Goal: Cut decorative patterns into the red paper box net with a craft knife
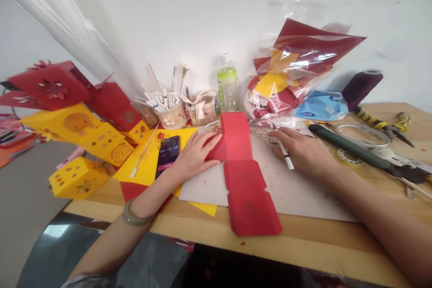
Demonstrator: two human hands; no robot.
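Observation:
A red card cut-out (243,180), a box shape laid flat with notched tabs, lies lengthwise over a white sheet (205,184). My left hand (197,150) rests on its left flap with the fingers stretched out. A ring and a green bangle show on that arm. To the right of the card, my right hand (300,148) is closed around a slim white pen-like tool (286,158) with a black band. Its dark pointed tip is up and away from me; whether it is a blade or a nib I cannot tell. Small outlines are drawn on the sheet near it.
Red and yellow paper boxes (81,130) stand at left, beside a phone (168,155) on yellow card. Pen cups (172,114) and a bottle (227,85) line the wall. At right are a bag of paper scraps (280,81), a green cutter (351,148) and pliers (388,128).

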